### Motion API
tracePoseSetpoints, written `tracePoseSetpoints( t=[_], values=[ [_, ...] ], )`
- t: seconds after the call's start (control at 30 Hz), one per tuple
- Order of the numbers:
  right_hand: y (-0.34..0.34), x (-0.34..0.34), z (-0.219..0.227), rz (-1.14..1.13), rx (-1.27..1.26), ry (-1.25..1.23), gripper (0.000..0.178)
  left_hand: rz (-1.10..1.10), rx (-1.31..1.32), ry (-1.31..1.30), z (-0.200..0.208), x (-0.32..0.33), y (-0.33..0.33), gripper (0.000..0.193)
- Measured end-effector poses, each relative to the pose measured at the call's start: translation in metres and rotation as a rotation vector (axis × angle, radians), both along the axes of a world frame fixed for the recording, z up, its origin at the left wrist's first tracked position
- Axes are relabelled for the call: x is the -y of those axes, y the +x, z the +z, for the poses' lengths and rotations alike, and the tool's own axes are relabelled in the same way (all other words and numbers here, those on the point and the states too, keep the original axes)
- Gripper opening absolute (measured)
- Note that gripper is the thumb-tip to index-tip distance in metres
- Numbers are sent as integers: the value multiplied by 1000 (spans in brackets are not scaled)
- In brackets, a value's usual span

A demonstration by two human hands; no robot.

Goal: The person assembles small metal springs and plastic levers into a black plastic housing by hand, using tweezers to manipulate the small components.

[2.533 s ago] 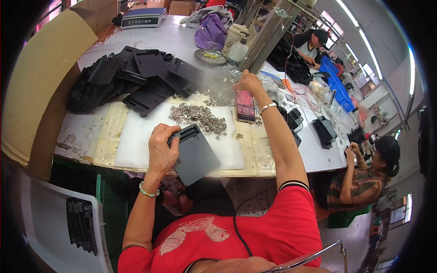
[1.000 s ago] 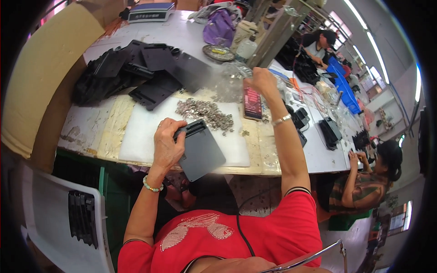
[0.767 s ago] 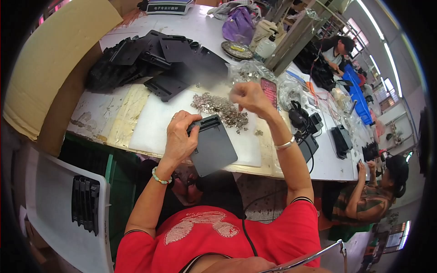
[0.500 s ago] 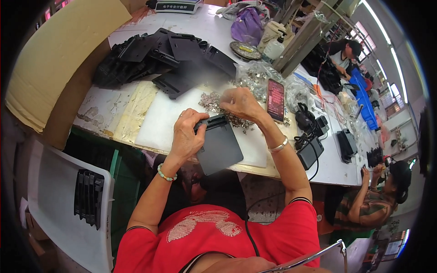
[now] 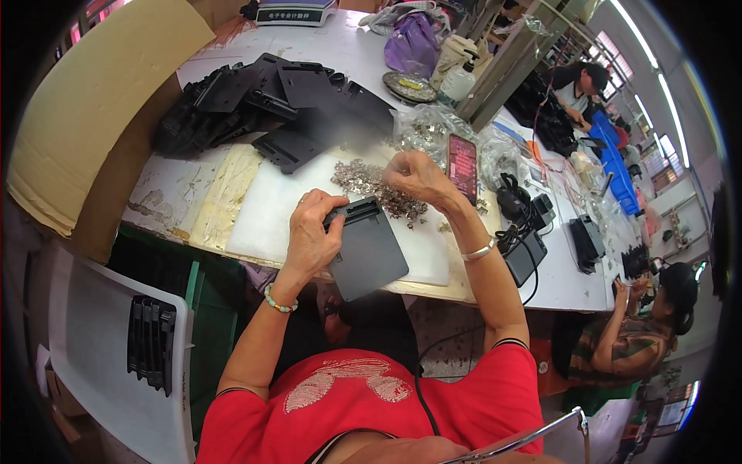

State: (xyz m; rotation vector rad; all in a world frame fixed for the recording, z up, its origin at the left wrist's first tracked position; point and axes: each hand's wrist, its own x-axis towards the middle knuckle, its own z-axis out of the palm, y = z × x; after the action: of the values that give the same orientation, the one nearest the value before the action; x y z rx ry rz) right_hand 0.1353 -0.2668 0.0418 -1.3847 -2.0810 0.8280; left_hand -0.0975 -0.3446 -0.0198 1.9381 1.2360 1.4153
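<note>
A flat black plastic panel [image 5: 369, 251] with a slotted top edge is tilted over the table's front edge. My left hand [image 5: 314, 230] grips its upper left corner, thumb on the face. Just beyond the panel, small metal clips [image 5: 402, 203] lie heaped on a white foam sheet [image 5: 263, 220]. Over the right side of that heap is my right hand [image 5: 420, 178], its fingers pinched together. Whatever sits between those fingertips is too small to make out.
More black panels [image 5: 297, 85] are piled at the back left. A phone [image 5: 462, 166] leans on plastic bags right of the clips. Farther right lie a black power adapter [image 5: 527, 259] and cables. A grey tray [image 5: 116, 332] holding black parts stands lower left. Two people work at the right.
My right hand has shifted slightly right over the clips, uncovering more of the heap. My left hand still holds the panel, nearly in the same place.
</note>
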Motion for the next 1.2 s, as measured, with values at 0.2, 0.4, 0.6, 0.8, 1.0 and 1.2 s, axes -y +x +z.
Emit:
tracePoseSetpoints(
  t=[0.2,0.4,0.6,0.8,1.0,1.2],
  values=[
    [-2,24,7,-103,-222,-266,20,13,14,-7,0,0,-1,20],
    [-6,45,-6,-68,-491,-365,11,16,22,2,2,1,1,21],
    [-14,55,-8,-45,-606,-368,21,49,-51,11,5,3,2,22],
    [-1,56,-23,31,-565,-359,22,73,-104,9,7,4,4,21],
    [1,60,-18,32,-580,-329,20,71,43,-81,11,2,5,16],
    [9,59,-10,-25,-612,-241,14,42,-161,9,12,1,1,16]
  ],
)
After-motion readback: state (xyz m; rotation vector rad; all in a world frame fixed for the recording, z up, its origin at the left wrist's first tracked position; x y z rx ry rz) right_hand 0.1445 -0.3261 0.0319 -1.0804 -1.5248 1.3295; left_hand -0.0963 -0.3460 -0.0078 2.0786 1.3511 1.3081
